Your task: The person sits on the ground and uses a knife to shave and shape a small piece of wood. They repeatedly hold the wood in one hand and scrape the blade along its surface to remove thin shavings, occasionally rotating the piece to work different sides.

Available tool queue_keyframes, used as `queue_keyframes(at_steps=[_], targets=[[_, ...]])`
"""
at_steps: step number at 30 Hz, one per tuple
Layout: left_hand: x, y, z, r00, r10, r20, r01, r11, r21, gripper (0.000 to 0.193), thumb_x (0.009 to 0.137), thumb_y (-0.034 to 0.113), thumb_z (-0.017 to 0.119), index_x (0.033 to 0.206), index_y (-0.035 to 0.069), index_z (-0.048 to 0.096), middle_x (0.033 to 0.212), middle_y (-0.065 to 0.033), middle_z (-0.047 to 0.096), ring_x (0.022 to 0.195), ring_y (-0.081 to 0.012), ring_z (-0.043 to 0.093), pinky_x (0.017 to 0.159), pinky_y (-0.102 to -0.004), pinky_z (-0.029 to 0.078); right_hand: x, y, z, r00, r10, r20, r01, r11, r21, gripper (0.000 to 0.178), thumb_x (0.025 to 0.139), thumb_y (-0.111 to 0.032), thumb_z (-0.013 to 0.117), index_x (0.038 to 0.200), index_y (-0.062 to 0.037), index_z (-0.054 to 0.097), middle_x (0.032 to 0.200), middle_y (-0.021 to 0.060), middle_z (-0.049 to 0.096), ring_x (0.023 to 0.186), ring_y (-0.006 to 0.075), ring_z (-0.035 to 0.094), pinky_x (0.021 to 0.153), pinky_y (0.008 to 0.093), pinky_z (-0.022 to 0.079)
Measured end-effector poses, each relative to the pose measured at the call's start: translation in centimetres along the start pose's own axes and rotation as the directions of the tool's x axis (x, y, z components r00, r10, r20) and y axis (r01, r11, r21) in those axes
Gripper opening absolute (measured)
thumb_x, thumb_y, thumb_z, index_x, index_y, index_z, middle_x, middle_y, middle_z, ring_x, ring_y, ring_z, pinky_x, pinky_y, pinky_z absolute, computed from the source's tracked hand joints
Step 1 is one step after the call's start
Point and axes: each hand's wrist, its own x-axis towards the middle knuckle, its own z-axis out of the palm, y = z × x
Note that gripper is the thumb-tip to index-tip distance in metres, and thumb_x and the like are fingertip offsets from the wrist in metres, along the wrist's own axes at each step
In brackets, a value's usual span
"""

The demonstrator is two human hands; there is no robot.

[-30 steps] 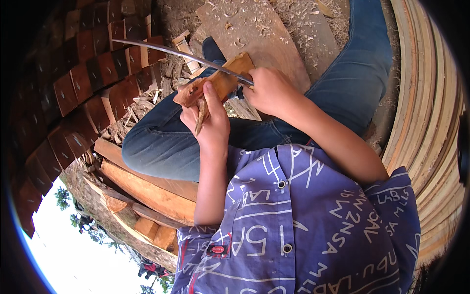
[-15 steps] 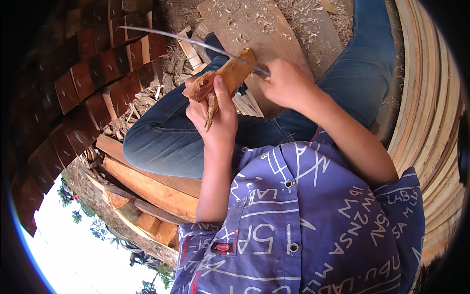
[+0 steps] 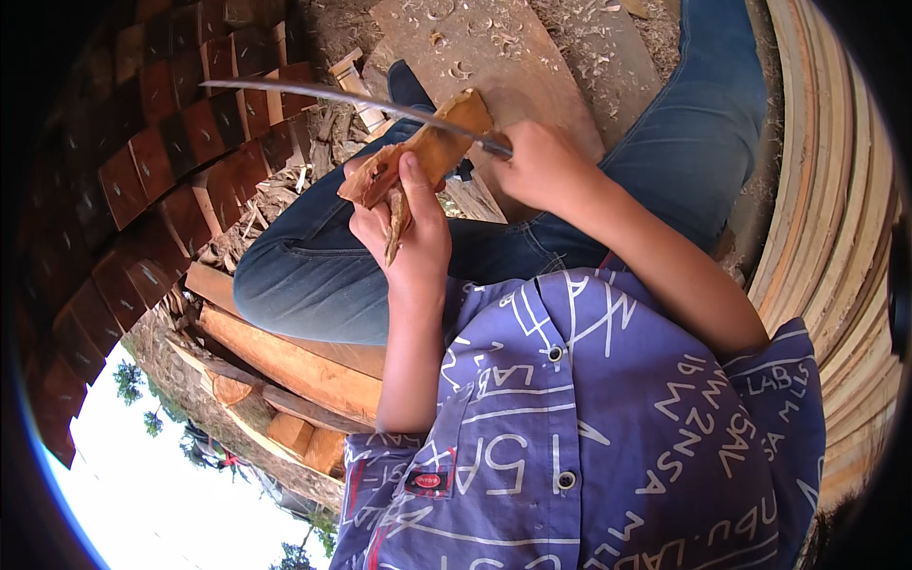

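My left hand [image 3: 414,223] is closed round a rough, orange-brown piece of wood [image 3: 385,171], its thumb pressed along the near side. A ragged strip of the same wood hangs down beside the palm. The wood tilts up toward the right. My right hand [image 3: 541,166] grips the handle end of a long knife [image 3: 323,92], whose thin blade is seen nearly edge-on. That blade crosses over the upper part of the wood and points far left. Whether its edge touches the wood I cannot tell. The handle is mostly hidden in my fist.
A wooden board [image 3: 503,57] strewn with curled shavings lies on the ground beyond my hands. Stacked dark red-brown wooden blocks [image 3: 123,190] rise at the left. Long pale strips of wood [image 3: 817,190] curve along the right. Split timber [image 3: 285,356] lies beside my bent, jeans-covered leg [image 3: 313,275].
Both hands have shifted slightly left, the wood with them. The knife has slid left along the wood, its tip now farther left and a little lower.
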Motion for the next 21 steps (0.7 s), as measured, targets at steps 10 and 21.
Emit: queue_keyframes(at_steps=[10, 21], targets=[[-0.1, 0.3, 0.0, 0.999, -0.035, 0.026, 0.037, 0.997, -0.066, 0.017, 0.097, 0.012, 0.060, 0.097, -0.003, 0.054, 0.079, -0.0129, 0.067, 0.065, -0.0189, 0.071, 0.056, -0.0280, 0.058, -1.2, -0.8, -0.1, 0.999, -0.018, -0.052, 0.023, 0.995, 0.098, 0.019, 0.081, -0.016, 0.064, 0.082, 0.0031, 0.067, 0.074, 0.0284, 0.063, 0.077, 0.0451, 0.065, 0.069, 0.0492, 0.051], [-0.3, -0.3, -0.4, 0.992, -0.120, -0.034, 0.113, 0.979, -0.172, 0.020, 0.099, 0.014, 0.058, 0.097, -0.006, 0.055, 0.084, -0.0146, 0.065, 0.071, -0.0181, 0.069, 0.055, -0.0298, 0.059, -0.3, -3.0, -0.1, 0.998, -0.060, -0.024, 0.060, 0.998, 0.007, 0.023, 0.083, -0.021, 0.067, 0.087, 0.0019, 0.069, 0.081, 0.0261, 0.068, 0.082, 0.0444, 0.067, 0.077, 0.0502, 0.054]])
